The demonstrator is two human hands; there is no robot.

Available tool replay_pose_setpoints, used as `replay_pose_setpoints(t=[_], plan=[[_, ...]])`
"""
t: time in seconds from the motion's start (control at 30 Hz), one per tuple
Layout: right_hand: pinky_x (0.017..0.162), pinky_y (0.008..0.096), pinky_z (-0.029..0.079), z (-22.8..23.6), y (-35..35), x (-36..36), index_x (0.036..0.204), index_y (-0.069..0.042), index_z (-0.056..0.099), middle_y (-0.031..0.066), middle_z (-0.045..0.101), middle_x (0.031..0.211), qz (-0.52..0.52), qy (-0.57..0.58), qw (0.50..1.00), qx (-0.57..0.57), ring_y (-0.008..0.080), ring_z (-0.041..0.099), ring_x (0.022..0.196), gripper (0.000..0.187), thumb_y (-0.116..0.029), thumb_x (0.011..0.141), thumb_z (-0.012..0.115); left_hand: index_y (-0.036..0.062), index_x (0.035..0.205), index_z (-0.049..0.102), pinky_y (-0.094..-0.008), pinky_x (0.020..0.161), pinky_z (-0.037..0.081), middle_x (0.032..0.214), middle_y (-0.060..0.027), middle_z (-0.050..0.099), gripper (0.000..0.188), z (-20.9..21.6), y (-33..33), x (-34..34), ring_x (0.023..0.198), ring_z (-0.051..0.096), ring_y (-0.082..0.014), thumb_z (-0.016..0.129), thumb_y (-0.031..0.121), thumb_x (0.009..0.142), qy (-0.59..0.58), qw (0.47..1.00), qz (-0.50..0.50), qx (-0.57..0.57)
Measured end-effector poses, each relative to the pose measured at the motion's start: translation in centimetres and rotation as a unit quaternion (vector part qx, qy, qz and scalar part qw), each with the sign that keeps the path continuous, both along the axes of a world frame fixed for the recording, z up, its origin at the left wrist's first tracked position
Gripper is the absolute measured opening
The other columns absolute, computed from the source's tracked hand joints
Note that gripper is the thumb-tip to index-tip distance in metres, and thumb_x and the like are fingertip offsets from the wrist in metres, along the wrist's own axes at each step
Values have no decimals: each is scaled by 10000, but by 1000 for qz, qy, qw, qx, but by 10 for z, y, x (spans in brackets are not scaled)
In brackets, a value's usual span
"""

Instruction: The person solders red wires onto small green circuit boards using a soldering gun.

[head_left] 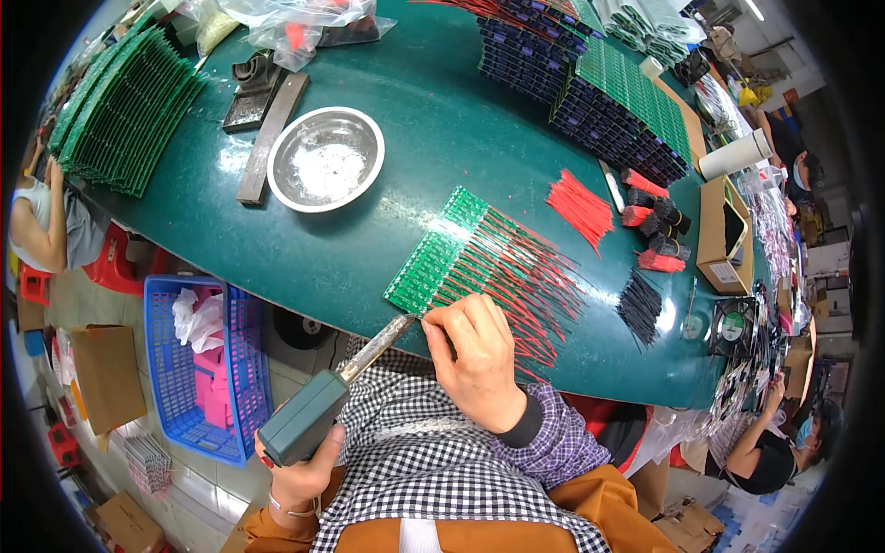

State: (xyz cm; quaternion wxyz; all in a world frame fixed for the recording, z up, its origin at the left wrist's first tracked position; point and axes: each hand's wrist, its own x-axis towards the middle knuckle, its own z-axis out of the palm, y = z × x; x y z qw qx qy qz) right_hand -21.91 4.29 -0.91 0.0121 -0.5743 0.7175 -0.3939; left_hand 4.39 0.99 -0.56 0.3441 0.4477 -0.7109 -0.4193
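Note:
My left hand [309, 470] is wrapped round the dark green body of a soldering gun [304, 419]. Its metal tip reaches the near corner of a green circuit board panel [433, 258] lying on the table. Right there, my right hand [475, 359] is closed in a pinch beside the tip; whatever is between its fingers is too small to make out. Rows of red and black wires [525, 286] fan out from the panel's right side, some passing under my right hand. Farther right lie a bundle of loose red wires [581, 207] and one of black wires [639, 307].
A steel bowl [367, 189] and a metal bar [267, 147] sit to the left. Green boards [129, 111] stand stacked far left, more boards [627, 101] far right. Tied wire bundles [659, 217] lie near a cardboard box [724, 235]. Below the table edge is a blue basket [189, 405].

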Motion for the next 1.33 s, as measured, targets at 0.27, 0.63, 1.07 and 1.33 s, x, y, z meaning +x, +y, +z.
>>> replay_pose_setpoints(t=[0.27, 0.63, 1.07, 1.33], plan=[[754, 409, 464, 0, 0, 1, 973, -52, 671, 86, 568, 895, -2, -3, 1000, 0, 275, 595, 845, 112, -24, 890, 741, -27, 1047, 773, -366, 699, 569, 928, -148, 761, 292, 3, -5, 3, 758, 724, -289, 843, 67, 780, -5, 998, -15, 61], [727, 411, 493, 3, -3, 2, 916, -46, 678, 87, 600, 875, -17, -7, 1000, -8, 289, 614, 815, 184, 47, 805, 791, -84, 1136, 723, -321, 765, 561, 1007, -125, 742, 312, -15, 15, 27, 872, 703, -228, 832, 26, 865, 13, 998, 20, 59], [756, 405, 519, 6, 3, -6, 980, -25, 706, 93, 633, 913, 24, -30, 999, -7, 291, 634, 847, 193, 53, 822, 783, -79, 1283, 643, -275, 547, 480, 1081, -149, 710, 427, -6, 5, 10, 657, 612, -131, 743, -69, 868, 122, 986, 75, 82], [832, 389, 555, 17, 23, -14, 1124, -1, 712, 113, 644, 1029, 55, -12, 998, 20, 298, 641, 950, 313, 75, 821, 721, -64, 1299, 660, -298, 830, 552, 1104, -120, 728, 483, -1, 4, 8, 915, 693, -187, 845, 8, 858, 129, 975, 87, 159]])
